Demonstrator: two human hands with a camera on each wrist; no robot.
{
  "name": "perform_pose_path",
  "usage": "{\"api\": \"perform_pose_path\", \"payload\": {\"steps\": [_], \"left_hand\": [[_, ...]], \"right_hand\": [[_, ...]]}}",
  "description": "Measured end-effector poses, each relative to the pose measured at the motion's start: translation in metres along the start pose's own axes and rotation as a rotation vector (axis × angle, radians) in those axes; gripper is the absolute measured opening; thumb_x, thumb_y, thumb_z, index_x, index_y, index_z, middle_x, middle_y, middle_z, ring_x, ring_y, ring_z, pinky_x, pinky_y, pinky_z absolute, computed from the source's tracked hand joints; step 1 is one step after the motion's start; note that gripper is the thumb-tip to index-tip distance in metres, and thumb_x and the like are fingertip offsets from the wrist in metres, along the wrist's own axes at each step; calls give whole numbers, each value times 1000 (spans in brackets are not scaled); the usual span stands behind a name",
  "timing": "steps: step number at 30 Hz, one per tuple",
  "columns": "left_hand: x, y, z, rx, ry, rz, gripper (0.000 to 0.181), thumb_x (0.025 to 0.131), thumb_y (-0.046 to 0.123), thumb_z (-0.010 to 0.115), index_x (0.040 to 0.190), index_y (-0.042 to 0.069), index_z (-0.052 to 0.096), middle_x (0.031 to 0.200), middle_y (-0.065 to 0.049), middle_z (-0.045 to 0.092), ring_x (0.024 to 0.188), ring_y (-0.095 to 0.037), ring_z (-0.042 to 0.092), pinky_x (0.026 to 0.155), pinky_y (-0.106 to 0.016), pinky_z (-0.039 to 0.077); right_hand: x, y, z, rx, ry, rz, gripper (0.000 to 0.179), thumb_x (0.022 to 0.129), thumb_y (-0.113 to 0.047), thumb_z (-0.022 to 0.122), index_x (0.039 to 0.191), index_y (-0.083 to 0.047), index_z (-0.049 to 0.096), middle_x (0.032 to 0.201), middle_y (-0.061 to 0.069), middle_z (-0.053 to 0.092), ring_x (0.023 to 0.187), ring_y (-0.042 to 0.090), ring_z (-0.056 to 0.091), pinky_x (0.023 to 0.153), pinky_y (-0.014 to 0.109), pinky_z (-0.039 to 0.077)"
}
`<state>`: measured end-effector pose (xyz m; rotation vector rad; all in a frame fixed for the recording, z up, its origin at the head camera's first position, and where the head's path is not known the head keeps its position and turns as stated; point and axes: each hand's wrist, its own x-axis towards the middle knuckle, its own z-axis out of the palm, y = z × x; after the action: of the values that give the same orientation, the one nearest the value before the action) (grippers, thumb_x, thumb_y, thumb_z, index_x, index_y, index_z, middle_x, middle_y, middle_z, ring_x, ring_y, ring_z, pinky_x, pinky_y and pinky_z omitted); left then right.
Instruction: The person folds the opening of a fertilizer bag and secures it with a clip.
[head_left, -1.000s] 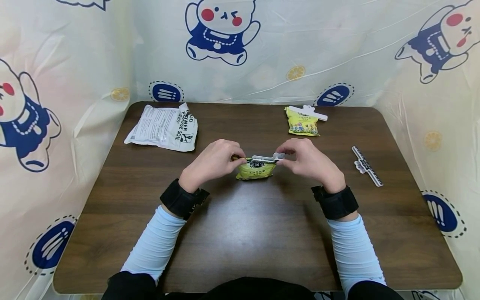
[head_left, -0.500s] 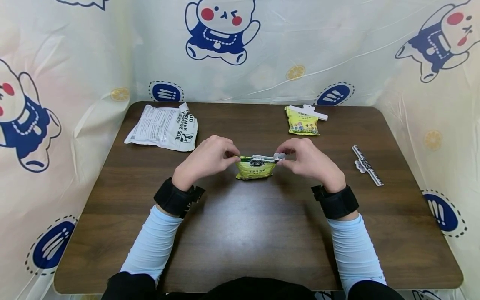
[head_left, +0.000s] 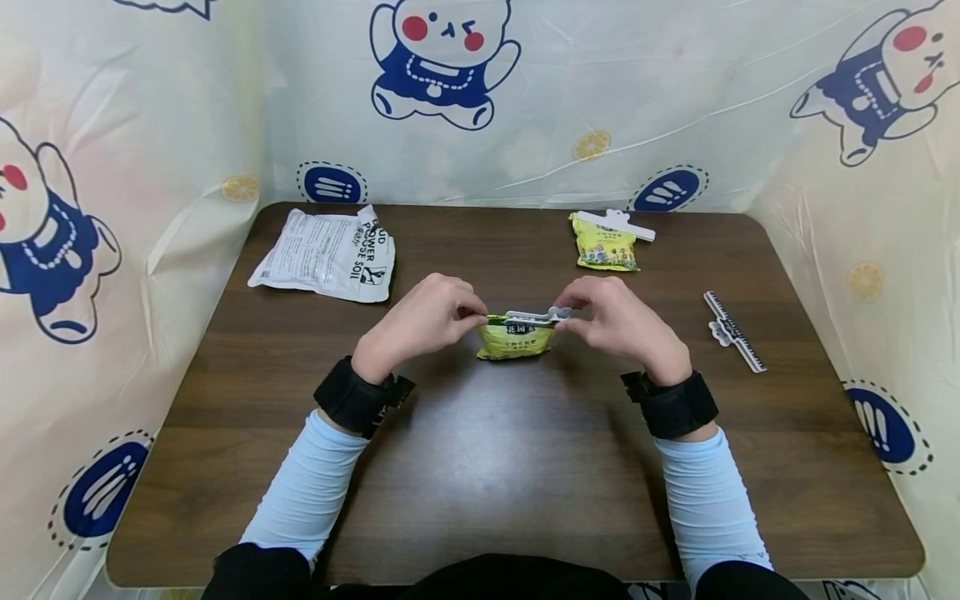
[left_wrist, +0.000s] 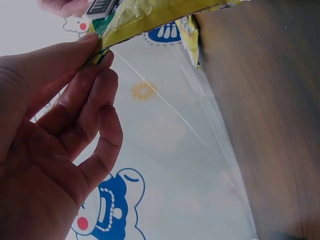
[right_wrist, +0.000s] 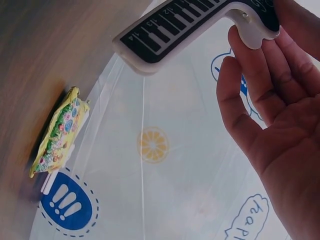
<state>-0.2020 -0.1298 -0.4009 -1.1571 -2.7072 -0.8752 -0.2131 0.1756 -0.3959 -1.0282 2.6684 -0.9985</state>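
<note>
My left hand [head_left: 429,318] pinches the upper left corner of a small yellow packet [head_left: 516,342] between thumb and index finger, in front of me at mid-table. In the left wrist view the packet [left_wrist: 150,22] reaches past the fingertips, while the other fingers curl loosely. A light sealing clip [head_left: 529,318] lies along the packet's top edge. My right hand [head_left: 617,321] pinches the clip's handle at its right end. The right wrist view has the clip [right_wrist: 172,32] close up, with a dark piano-key pattern and numbers; the packet is out of sight there.
A white bag of soil [head_left: 330,254] lies at the back left of the brown table [head_left: 480,483]. At the back right sits another yellow packet [head_left: 606,247] with a white clip [head_left: 617,223] across its top. A loose piano-patterned clip [head_left: 733,332] lies on the right.
My left fingers first slid left, out to the packet's corner, then came slightly right again. The packet has shifted a little to the right. My right hand stays nearly still on the clip.
</note>
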Motion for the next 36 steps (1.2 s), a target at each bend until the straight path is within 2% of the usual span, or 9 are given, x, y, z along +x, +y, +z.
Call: {"api": "perform_pose_path", "payload": {"steps": [6, 12, 19, 26, 36], "left_hand": [[3, 2, 4, 4, 5, 20, 5, 92, 7, 79, 95, 7, 84, 88, -6, 78, 77, -18, 67, 68, -38, 56], [4, 5, 7, 14, 3, 23, 5, 92, 9, 79, 95, 8, 84, 88, -5, 77, 78, -17, 66, 69, -38, 56], [4, 9, 7, 14, 8, 3, 6, 93, 10, 79, 96, 7, 83, 88, -6, 77, 78, -18, 66, 69, -38, 56], [2, 6, 5, -21, 29, -34, 4, 92, 9, 79, 95, 9, 82, 86, -4, 73, 73, -16, 64, 65, -35, 55], [-1, 2, 3, -13, 31, -35, 5, 91, 8, 76, 89, 10, 80, 82, -3, 71, 70, -15, 60, 63, -35, 52]], "right_hand": [[0, 0, 0, -7, 9, -18, 17, 88, -3, 82, 104, -2, 76, 99, 14, 77, 90, 31, 68, 84, 57, 59], [-1, -4, 0, -1, 5, -15, 17, 88, -3, 82, 105, -1, 76, 99, 15, 76, 91, 34, 68, 85, 58, 59], [-1, -7, 0, 4, -1, 5, 19, 89, -4, 82, 107, -1, 76, 102, 15, 76, 94, 34, 69, 88, 59, 59], [0, -6, 0, 16, 4, 19, 21, 89, -5, 82, 109, -2, 76, 103, 15, 76, 95, 32, 68, 90, 59, 58], [-1, -5, 0, 13, 3, 17, 20, 89, -5, 82, 108, -2, 76, 102, 15, 76, 94, 35, 68, 88, 59, 58]]}}
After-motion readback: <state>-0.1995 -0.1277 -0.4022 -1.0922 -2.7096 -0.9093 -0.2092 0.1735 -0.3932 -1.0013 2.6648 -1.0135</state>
